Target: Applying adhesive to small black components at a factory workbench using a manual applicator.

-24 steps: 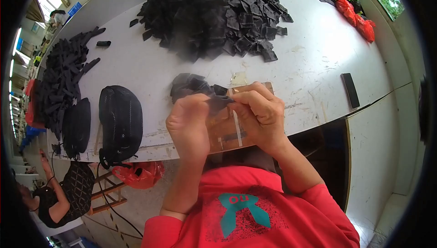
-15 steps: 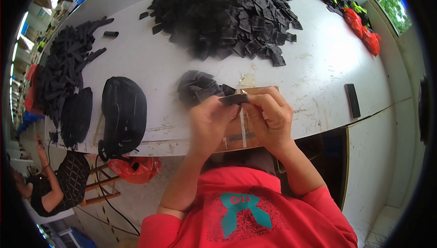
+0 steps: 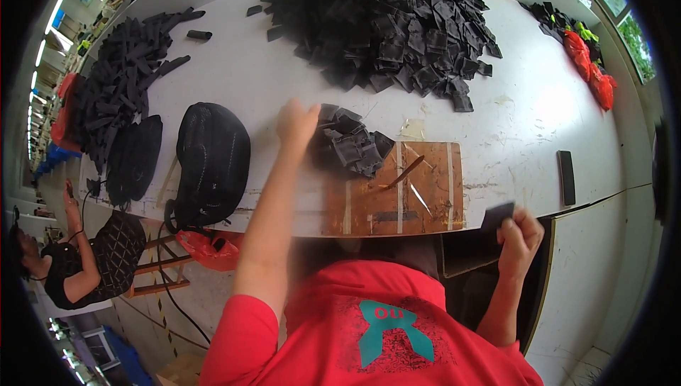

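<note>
At the table's near edge, off its right side, my right hand (image 3: 521, 233) pinches one flat dark piece (image 3: 499, 216) between thumb and bent fingers, held out past the rim over the shadowed opening below. Just left of it lies the brown board (image 3: 438, 177) with its pale strips; a thin brown stick (image 3: 406, 172) rests slantwise on it. At the board's far left corner sits a small heap of black pieces (image 3: 349, 146). My left hand (image 3: 296, 124) is right beside that heap, thumb toward it; blur hides whether my fingers are spread or pressed together, or touch anything. I take this as a change-over between pieces: one in my right, my left at the supply. From here, the next move would call for a light pinch on a single piece without dragging its neighbours, and for freeing my right fingers. Farther left stands a rounded black pouch (image 3: 213, 163); at the back of the white table (image 3: 511, 127) spreads the large dark heap (image 3: 397, 31).
</note>
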Action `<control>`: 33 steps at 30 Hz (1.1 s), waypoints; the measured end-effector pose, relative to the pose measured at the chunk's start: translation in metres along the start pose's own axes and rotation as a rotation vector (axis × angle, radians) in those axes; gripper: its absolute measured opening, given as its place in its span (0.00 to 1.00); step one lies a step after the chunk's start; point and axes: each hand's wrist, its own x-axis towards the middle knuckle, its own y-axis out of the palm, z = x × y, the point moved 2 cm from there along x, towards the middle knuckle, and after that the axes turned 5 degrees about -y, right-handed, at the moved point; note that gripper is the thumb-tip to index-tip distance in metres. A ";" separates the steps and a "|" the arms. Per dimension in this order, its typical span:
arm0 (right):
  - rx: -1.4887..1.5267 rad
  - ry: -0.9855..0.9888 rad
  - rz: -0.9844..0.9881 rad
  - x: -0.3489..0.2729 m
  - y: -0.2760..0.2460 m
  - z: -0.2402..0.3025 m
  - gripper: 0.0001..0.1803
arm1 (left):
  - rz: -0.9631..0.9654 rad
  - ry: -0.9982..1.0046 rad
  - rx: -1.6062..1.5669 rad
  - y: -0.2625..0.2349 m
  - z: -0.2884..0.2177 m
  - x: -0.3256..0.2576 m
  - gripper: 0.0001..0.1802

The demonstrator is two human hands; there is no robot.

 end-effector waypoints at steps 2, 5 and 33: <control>-0.115 0.135 -0.011 -0.023 -0.029 -0.045 0.05 | 0.456 -0.047 -0.001 0.014 0.000 0.011 0.12; -0.418 0.204 0.018 -0.056 -0.051 -0.118 0.07 | 0.583 -0.056 -0.088 0.020 0.003 0.017 0.11; -0.427 -0.749 0.131 -0.027 0.130 0.010 0.10 | 0.822 -0.399 -1.323 -0.136 -0.080 -0.174 0.04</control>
